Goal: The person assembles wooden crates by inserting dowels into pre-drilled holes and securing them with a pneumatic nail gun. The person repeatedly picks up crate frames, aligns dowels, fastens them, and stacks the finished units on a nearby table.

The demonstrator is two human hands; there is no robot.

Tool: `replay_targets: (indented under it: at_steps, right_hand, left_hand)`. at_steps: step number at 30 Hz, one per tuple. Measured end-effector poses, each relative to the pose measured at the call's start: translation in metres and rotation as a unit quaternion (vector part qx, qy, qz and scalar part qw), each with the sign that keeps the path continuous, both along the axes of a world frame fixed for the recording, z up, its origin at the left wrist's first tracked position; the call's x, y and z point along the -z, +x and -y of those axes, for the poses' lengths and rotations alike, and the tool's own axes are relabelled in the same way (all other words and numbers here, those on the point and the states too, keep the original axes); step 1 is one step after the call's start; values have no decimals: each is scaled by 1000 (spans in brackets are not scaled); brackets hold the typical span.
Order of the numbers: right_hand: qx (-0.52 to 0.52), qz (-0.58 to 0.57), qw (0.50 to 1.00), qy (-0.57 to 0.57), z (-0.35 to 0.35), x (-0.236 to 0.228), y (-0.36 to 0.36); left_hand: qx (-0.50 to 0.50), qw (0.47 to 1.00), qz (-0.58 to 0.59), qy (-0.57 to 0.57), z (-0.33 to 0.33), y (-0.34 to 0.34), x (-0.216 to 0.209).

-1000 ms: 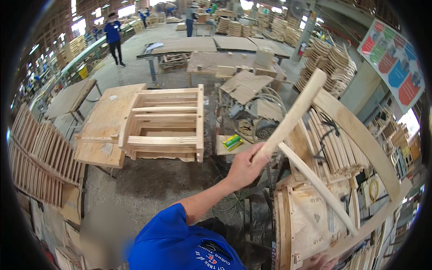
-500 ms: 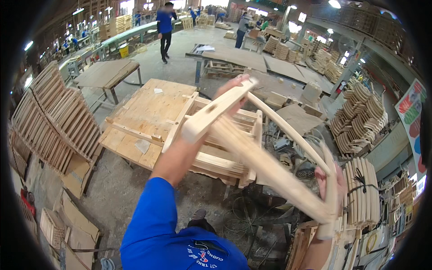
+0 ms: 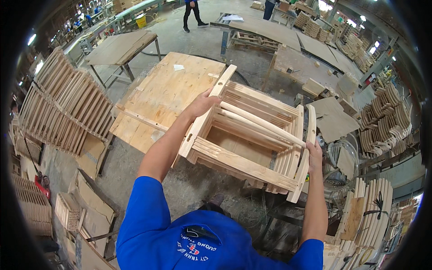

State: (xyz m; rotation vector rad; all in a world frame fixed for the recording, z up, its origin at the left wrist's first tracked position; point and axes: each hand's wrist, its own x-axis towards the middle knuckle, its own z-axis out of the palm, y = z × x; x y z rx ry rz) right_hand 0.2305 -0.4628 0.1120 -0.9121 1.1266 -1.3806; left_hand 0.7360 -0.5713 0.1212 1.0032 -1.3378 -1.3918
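Both my hands hold a pale wooden frame (image 3: pixel 197 129) of straight side pieces joined by rails. My left hand (image 3: pixel 204 103) is closed around its left side piece, and my right hand (image 3: pixel 314 155) grips the right end by the curved side piece. The held frame lies level over a stack of similar wooden frames (image 3: pixel 258 96), nearly lined up with it. Whether it rests fully on the stack I cannot tell. To the left of the stack spreads a plywood-topped table (image 3: pixel 157 101).
Tall stacks of slatted wooden parts (image 3: pixel 67 101) stand at the left. A strapped bundle of curved pieces (image 3: pixel 371 211) sits at the lower right, with more curved parts (image 3: pixel 384 117) behind. A small table (image 3: pixel 119 47) and a person (image 3: pixel 193 15) are farther off.
The wooden frame was tilted and raised in front of me; now it is lower and flat over the stack. Both hands still hold it, and my view has tipped downward.
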Motion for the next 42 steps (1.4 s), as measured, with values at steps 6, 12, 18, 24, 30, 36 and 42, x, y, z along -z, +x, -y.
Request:
replay_targets:
  at_steps: [6, 12, 18, 24, 30, 36, 42]
  right_hand:
    - [24, -46, 999, 16, 13, 27, -2]
    - [11, -71, 997, 16, 17, 30, 18]
    - [22, -152, 988, 34, 30, 26, 26]
    - [44, -76, 996, 28, 27, 20, 13]
    - [47, -139, 988, 54, 30, 8, 18]
    - [50, -168, 983, 47, 32, 12, 31]
    - [102, -232, 967, 32, 5, 8, 19]
  left_hand:
    - [5, 996, 79, -36, 12, -6, -4]
    - [-78, 994, 73, -5, -7, 5, 16]
    - [-53, 996, 66, 15, -2, 25, 32]
    - [-13, 999, -37, 35, 7, -6, 20]
    - [-28, 999, -17, 24, 4, 7, 24]
    - [-20, 1000, -3, 16, -2, 13, 27]
    - [-9, 996, 90, 0, 10, 2, 14]
